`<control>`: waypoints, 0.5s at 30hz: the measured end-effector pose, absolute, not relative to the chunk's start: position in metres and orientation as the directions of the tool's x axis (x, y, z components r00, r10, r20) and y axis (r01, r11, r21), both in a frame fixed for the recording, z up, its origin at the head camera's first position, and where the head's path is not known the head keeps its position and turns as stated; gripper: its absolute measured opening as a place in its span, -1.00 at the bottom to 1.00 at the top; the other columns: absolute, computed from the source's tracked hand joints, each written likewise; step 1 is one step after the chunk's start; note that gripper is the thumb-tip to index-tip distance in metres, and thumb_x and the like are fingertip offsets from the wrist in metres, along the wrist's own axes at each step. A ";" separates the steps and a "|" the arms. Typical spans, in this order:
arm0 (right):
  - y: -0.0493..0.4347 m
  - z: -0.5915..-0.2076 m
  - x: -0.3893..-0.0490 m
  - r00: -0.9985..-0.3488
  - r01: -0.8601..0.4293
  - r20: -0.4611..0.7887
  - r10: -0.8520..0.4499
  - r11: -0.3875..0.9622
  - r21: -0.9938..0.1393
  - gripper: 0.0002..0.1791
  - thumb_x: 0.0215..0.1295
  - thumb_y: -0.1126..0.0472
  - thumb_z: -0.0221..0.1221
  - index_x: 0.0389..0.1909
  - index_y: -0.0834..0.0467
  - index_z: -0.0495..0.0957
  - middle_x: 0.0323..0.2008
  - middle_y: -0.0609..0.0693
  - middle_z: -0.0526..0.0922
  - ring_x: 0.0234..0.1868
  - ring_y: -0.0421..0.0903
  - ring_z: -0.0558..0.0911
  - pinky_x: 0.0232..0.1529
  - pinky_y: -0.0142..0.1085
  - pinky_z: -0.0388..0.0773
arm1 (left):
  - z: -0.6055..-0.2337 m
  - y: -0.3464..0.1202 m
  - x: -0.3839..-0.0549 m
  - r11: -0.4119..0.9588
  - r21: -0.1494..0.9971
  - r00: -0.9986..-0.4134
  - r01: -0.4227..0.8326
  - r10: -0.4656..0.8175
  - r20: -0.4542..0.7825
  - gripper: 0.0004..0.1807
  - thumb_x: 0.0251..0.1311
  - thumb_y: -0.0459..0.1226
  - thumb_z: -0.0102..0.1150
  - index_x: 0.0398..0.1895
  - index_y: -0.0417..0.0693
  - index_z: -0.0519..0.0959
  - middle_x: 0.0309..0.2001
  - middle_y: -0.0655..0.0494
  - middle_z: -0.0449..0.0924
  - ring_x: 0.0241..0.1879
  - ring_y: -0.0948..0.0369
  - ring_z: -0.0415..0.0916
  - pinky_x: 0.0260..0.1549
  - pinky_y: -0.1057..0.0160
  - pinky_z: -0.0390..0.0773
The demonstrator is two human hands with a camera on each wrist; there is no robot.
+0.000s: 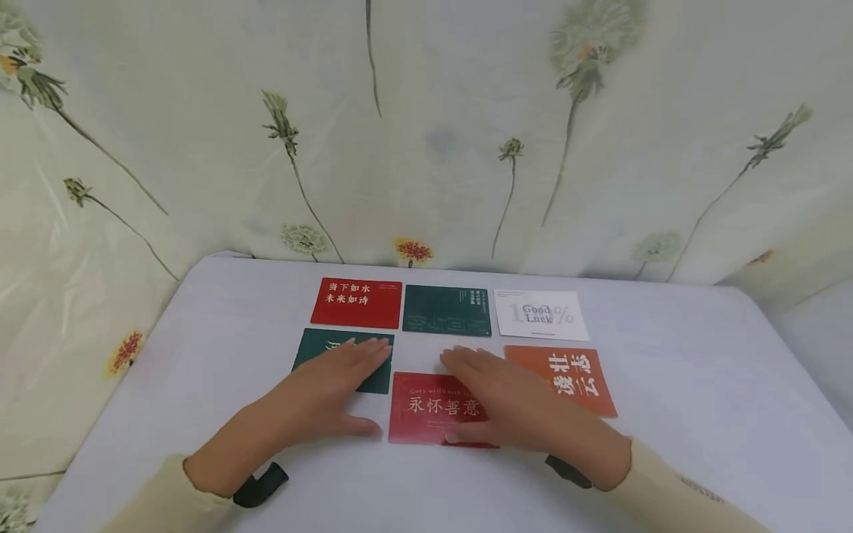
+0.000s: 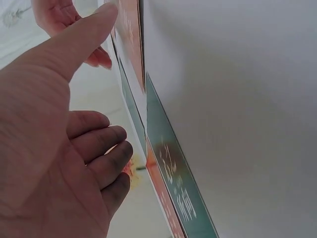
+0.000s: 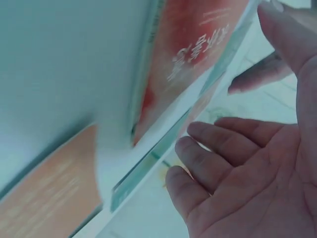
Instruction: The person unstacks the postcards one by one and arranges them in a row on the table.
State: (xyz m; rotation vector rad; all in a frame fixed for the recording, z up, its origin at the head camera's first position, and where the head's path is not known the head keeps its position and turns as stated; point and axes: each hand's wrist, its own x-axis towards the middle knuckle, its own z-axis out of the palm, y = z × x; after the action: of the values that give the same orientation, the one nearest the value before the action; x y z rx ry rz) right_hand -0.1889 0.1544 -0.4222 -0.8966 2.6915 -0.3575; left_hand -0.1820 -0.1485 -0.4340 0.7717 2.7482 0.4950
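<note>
My left hand (image 1: 320,396) hovers with loosely extended fingers over the front-left green card (image 1: 375,379), hiding much of it. Over the right side of the front-middle red card (image 1: 423,422), which carries pale Chinese characters, is my right hand (image 1: 503,396), its fingers relaxed. That hand also overlaps the left part of an orange card (image 1: 589,385) with white characters. Both palms face inward, thumbs apart from the fingers, and each wrist view shows nothing gripped. Behind lie a red card (image 1: 363,314), a dark green card (image 1: 443,307) and a white "Good Luck" card (image 1: 566,329).
The cards lie in two rows on a white-covered table (image 1: 706,370). A pale sheet (image 1: 440,148) printed with dandelions hangs behind its far edge. Dark straps (image 1: 261,485) show beneath the wrists, below cream sleeves (image 1: 680,485).
</note>
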 end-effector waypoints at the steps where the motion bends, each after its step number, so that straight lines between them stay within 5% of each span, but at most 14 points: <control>1: 0.159 -0.423 -0.187 -0.771 -0.541 -0.186 -0.609 0.780 -0.315 0.11 0.04 -0.33 0.51 0.59 -0.05 0.30 0.50 -0.09 0.40 0.52 0.00 0.33 0.21 0.00 0.62 | -0.434 -0.145 -0.180 0.794 0.385 -0.822 0.471 0.553 -0.134 0.21 -0.06 0.20 0.61 0.65 0.08 0.22 0.59 0.09 0.23 0.55 -0.04 0.17 0.35 -0.17 0.43; 15: 0.198 -0.428 -0.169 -0.814 -0.490 -0.174 -0.554 0.816 -0.305 0.16 -0.07 -0.29 0.58 0.56 0.02 0.33 0.49 -0.03 0.41 0.50 0.06 0.36 0.12 0.08 0.67 | -0.443 -0.123 -0.173 0.769 0.359 -0.786 0.529 0.603 -0.133 0.22 -0.15 0.15 0.67 0.63 0.04 0.27 0.57 0.07 0.28 0.57 0.04 0.14 0.38 -0.14 0.39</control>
State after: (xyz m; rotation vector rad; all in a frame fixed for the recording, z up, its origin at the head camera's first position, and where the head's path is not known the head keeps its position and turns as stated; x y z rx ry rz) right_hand -0.1686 0.1984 -0.4277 -0.8041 2.7464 -0.3609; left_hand -0.1729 -0.1225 -0.4430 0.8859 2.7232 0.4472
